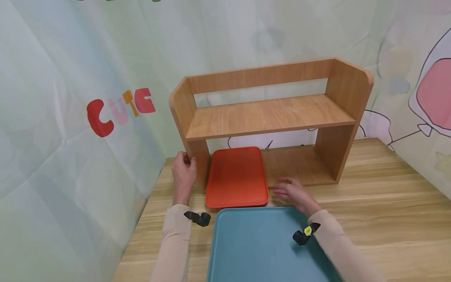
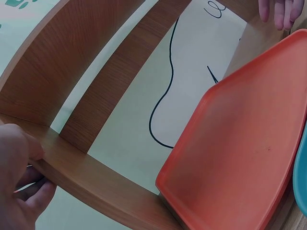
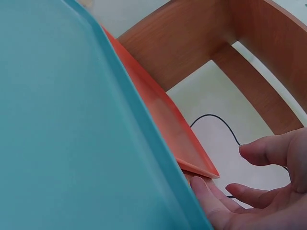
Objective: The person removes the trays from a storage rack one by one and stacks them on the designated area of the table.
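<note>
A wooden two-tier desk shelf [image 1: 271,115] stands at the back of the table. My left hand [image 1: 184,172] grips the front edge of its left side panel [image 2: 96,184], thumb and fingers on either side of the board. An orange-red tray [image 1: 237,176] lies in the left part of the lower tier, its near end jutting past the shelf's front edge. Just right of that tray, my right hand [image 1: 294,194] hovers with fingers spread loosely and nothing in them. In the right wrist view the right hand's fingertips [image 3: 199,187] appear close by the tray's corner.
A larger blue tray [image 1: 257,243] lies in front of the shelf, beneath the right forearm. Behind and to the left hangs a printed cloth [image 1: 70,176] with coloured letters. The wood-grain table [image 1: 384,203] extends to the right. A small camera is strapped to each wrist.
</note>
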`<state>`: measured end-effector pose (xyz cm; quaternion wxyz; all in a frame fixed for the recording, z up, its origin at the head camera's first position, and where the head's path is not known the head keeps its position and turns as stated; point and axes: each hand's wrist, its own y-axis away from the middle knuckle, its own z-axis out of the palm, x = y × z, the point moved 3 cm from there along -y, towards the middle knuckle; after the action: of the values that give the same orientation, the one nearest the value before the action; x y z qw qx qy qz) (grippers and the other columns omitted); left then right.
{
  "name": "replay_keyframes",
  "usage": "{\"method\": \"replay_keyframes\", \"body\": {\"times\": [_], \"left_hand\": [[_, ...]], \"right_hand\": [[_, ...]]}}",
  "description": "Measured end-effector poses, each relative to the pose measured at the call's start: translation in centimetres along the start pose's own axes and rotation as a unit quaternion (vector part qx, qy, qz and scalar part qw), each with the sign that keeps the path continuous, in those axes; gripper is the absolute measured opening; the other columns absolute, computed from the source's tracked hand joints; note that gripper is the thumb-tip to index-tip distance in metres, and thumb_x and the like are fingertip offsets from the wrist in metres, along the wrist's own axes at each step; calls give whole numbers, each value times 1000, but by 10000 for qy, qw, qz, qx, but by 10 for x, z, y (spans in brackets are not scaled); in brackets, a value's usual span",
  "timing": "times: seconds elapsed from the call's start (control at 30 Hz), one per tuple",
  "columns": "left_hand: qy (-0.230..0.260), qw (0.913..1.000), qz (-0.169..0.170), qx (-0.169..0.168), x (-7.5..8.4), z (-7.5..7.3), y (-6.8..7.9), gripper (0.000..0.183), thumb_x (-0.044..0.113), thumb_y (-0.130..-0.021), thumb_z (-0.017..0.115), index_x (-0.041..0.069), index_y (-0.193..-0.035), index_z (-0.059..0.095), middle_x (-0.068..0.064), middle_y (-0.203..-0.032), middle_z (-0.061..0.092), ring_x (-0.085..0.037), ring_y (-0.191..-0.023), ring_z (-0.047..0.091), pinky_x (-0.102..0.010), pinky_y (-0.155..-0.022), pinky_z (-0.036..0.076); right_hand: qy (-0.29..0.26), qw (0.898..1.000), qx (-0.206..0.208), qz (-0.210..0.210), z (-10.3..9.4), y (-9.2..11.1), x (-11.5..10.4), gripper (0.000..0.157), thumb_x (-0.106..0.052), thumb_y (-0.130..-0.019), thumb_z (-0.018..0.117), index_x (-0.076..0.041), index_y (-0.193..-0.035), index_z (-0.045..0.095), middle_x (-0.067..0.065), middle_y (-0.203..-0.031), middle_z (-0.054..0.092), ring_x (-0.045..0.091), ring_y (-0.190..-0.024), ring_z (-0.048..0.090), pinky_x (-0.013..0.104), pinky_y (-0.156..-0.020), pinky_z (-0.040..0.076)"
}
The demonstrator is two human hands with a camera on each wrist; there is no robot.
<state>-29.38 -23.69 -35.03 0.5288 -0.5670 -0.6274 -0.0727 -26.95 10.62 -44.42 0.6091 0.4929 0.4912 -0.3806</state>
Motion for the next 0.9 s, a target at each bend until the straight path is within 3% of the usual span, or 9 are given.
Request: {"method": "replay_keyframes", "body": {"times": [0.47,0.9], "left_hand": [[146,9998,111,51,0,1,-1,14,6,-88,60,-4,-97,57,-21,-96,64,-31,-86,61,-39,-76,52],[101,9999,61,67,1,0,1,14,6,-89,60,-5,-98,57,-21,-96,63,-31,-85,60,-39,-75,52]], "right_hand": [[57,9999,-92,55,16,-11,5,50,-9,-97,44,10,-141,26,30,-132,47,22,-103,63,43,-102,45],[243,9994,-124,227,21,-16,7,52,-11,-97,44,8,-142,25,28,-129,49,25,-102,64,43,-97,49]]}}
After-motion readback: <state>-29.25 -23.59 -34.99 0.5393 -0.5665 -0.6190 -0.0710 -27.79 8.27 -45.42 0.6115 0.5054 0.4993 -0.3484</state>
